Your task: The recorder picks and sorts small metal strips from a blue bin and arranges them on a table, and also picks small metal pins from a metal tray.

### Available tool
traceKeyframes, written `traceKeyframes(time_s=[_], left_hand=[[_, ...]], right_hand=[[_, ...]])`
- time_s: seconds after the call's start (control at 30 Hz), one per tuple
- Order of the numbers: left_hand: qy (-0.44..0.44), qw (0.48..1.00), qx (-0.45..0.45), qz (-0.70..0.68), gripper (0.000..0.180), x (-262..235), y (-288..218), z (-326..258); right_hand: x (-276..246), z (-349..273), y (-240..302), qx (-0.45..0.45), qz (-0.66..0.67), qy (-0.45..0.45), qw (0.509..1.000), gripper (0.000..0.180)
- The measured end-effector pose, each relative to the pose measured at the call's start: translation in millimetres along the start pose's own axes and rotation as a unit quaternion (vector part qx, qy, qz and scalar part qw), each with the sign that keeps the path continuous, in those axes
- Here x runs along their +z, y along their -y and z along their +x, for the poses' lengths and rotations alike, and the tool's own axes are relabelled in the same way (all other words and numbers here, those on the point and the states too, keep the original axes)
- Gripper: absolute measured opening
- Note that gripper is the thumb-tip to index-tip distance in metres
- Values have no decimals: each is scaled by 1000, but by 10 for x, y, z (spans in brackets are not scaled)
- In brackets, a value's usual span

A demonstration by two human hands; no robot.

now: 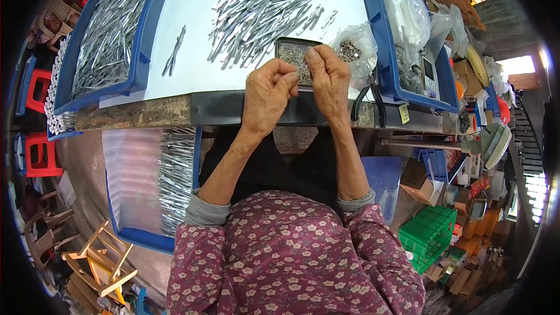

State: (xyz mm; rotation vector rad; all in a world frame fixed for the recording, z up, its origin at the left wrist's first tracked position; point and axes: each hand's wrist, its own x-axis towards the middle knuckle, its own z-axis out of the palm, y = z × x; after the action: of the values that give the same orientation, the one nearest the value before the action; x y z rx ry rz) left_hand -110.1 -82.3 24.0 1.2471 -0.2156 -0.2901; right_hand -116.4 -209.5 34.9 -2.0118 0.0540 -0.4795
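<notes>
My left hand (269, 92) and my right hand (328, 81) come close together over a small dark square tray (299, 42) at the front of the table. Many tiny metal pieces lie in that tray. Both hands are pinched closed, thumb against fingers; whatever sits between the fingertips is too small to make out. Right of my right hand, a clear plastic bag (366, 58) holds small round metal parts (349, 51). Beyond my hands spreads a heap of thin silvery metal strips (256, 14). A few more strips (174, 51) lie apart on the left.
A blue bin (142, 58) full of metal strips stands at left. At right, another blue bin (382, 52) holds plastic bags. Black-handled pliers (378, 105) hang over the table's front edge. Below, a blue tray (140, 238) contains more strips. A green crate (429, 236) stands low at right.
</notes>
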Motion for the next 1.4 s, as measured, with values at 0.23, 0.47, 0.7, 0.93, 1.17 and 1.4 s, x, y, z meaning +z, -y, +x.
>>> traceKeyframes(time_s=[0.23, 0.47, 0.7, 0.93, 1.17, 1.4], left_hand=[[-67, 962, 163, 210, 6, 81, 53, -14], [-23, 965, 127, 229, 13, 62, 32, -13], [-5, 971, 86, 222, 16, 0, -24, -53], [-9, 981, 74, 180, 16, 28, -15, -61], [-7, 986, 61, 158, 15, 14, -6, -61], [-3, 988, 69, 141, 10, 21, -20, -67]], right_hand=[[78, -47, 34, -12, -88, -71, 993, 27], [19, -15, -120, 47, -8, -7, 999, 33], [-477, 190, -317, -13, -122, -132, 984, 19], [-616, 223, -582, -88, -357, -35, 929, 13], [-570, 298, -521, -49, -392, 24, 918, 12], [-514, 357, -596, -76, -426, -2, 901, 9]])
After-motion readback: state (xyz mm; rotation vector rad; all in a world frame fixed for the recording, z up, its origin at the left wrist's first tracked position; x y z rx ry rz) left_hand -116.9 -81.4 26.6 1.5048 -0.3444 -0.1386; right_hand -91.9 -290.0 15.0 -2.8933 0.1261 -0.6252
